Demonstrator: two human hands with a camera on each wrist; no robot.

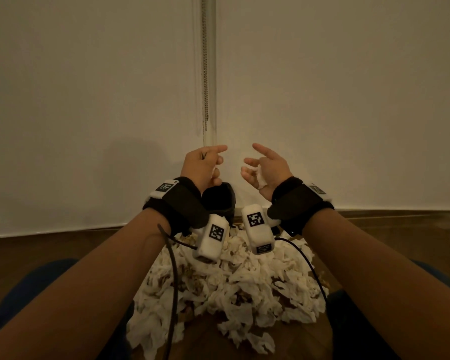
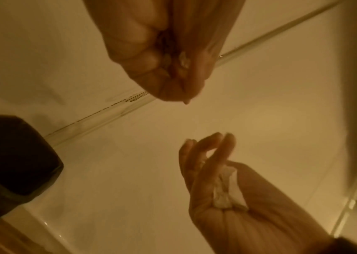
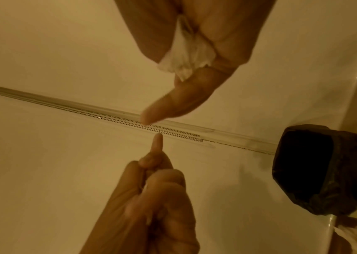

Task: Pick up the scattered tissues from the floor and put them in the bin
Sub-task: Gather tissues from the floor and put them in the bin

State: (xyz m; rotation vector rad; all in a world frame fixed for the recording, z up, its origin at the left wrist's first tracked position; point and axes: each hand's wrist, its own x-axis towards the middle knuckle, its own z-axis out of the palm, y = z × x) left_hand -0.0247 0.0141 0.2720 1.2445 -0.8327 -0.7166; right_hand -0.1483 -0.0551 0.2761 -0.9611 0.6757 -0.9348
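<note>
Tissues: a big crumpled heap (image 1: 226,287) lies on the wooden floor (image 1: 37,253) at six o'clock in the head view, between the person's knees, just short of the bin.
Bin: a dark-lined bin (image 1: 218,201) stands against the white wall (image 1: 322,100) near the centre, partly hidden by the left wrist; its mouth is open to take drops from above.
Right hand: the right hand (image 1: 266,168), at one o'clock from the bin, pinches a small tissue wad (image 3: 186,49) between thumb and curled fingers, forefinger pointing out.
Left hand: the left hand (image 1: 205,165), at eleven o'clock, has its fingers curled with the forefinger out; a pale scrap (image 1: 214,170) seems to peek from it, but I cannot tell whether it holds anything.
Judgement: both hands probably hang above the bin to let go.
</note>
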